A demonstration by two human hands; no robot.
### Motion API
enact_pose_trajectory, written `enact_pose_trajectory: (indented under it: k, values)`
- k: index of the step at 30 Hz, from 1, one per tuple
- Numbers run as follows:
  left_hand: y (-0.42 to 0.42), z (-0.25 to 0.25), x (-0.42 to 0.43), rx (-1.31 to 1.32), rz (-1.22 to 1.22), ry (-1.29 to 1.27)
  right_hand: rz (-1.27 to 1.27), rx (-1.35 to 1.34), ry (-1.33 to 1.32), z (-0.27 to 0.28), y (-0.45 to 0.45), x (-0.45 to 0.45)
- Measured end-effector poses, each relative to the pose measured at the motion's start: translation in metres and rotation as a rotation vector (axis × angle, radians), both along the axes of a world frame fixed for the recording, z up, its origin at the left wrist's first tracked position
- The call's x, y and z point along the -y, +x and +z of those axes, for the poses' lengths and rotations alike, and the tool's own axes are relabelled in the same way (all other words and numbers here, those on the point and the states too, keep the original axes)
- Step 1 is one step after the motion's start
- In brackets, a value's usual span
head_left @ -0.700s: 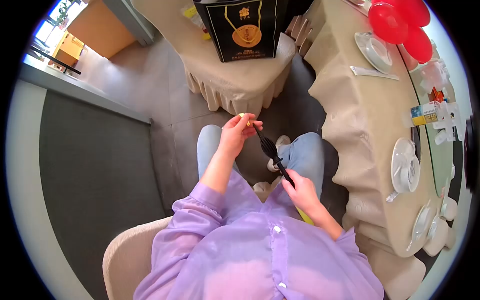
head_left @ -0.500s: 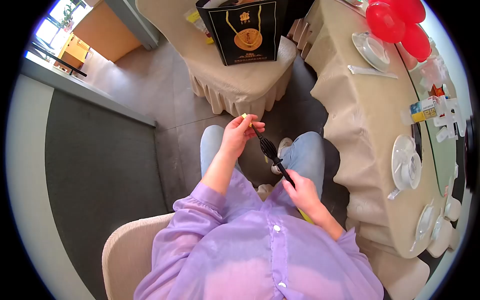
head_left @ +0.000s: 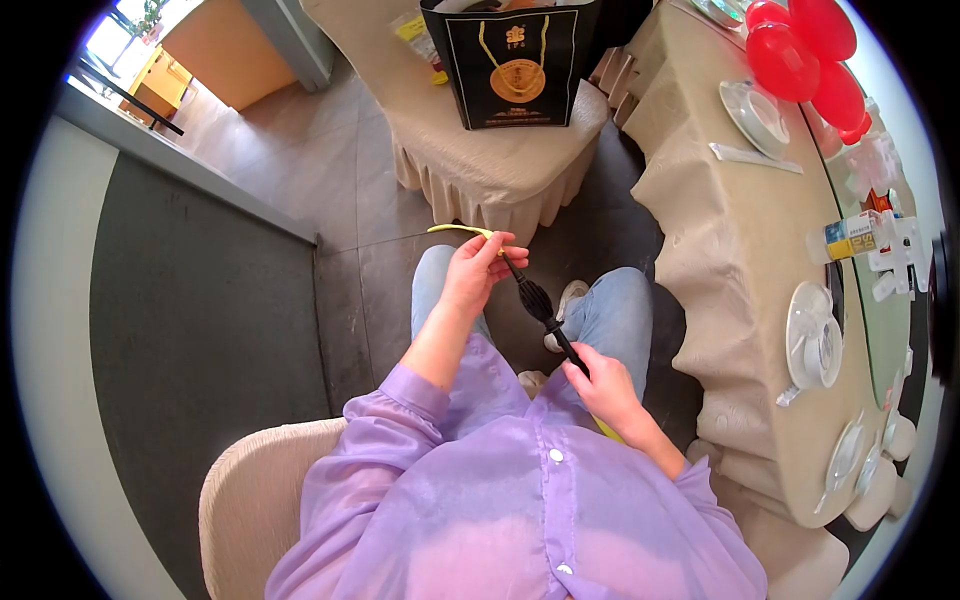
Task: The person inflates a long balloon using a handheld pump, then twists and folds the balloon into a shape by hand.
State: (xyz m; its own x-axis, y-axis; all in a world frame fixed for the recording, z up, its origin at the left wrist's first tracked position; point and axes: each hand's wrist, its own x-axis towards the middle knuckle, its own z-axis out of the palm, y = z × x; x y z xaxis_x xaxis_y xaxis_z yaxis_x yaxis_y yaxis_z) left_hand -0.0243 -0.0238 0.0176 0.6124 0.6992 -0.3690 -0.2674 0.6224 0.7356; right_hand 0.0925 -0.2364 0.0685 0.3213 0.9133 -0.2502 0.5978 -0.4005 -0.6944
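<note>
My right hand [head_left: 610,388] is closed around the handle of a black balloon pump [head_left: 536,300], which slants up and left over my knees. At its far tip, my left hand [head_left: 482,268] pinches a long yellow balloon [head_left: 455,228] against the nozzle. The thin, flat balloon sticks out to the left past my fingers and sags a little at its end. Exactly how its neck sits on the nozzle is hidden by my fingers. Another yellow strip [head_left: 607,431] shows partly beneath my right forearm; its kind is unclear.
Ahead, a covered chair [head_left: 490,165] bears a black paper bag [head_left: 515,75] and a small yellow packet [head_left: 418,40]. On my right, a cloth-covered table [head_left: 715,230] holds wrapped dishes [head_left: 812,335], red balloons [head_left: 785,62] and a plastic bottle [head_left: 845,238]. A grey wall panel [head_left: 205,300] stands left.
The yellow balloon now stretches out leftward beyond my left hand, where only a short yellow end showed before. Both hands keep nearly the same hold. The view has shifted slightly.
</note>
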Motion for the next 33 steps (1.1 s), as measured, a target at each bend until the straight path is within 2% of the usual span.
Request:
enact_pose_trajectory:
  k: [15, 18, 20, 24, 26, 27, 29, 33]
  values:
    - [-0.003, -0.003, -0.003, -0.016, -0.027, 0.033, 0.020, 0.006, -0.030, 0.001, 0.001, -0.005]
    - [-0.003, -0.003, -0.005, -0.059, -0.033, 0.090, 0.024, 0.028, -0.055, 0.004, 0.002, -0.007]
    - [-0.003, -0.002, -0.006, -0.137, -0.042, 0.217, 0.021, -0.007, -0.089, 0.006, 0.004, -0.008]
    - [-0.005, 0.008, -0.005, -0.161, -0.088, 0.229, 0.060, -0.021, -0.074, 0.001, 0.011, -0.007]
    - [-0.005, 0.015, -0.004, 0.042, -0.110, -0.003, -0.030, -0.641, -0.168, 0.002, 0.017, -0.010]
    - [-0.005, 0.015, -0.003, 0.041, -0.112, -0.003, -0.032, -0.642, -0.167, 0.005, 0.018, -0.012]
    - [-0.003, 0.015, -0.003, 0.166, -0.111, -0.175, -0.031, -0.760, -0.187, 0.013, 0.020, -0.014]
    - [0.002, 0.011, -0.001, 0.267, -0.094, -0.267, -0.039, -0.792, -0.182, 0.012, 0.024, -0.014]
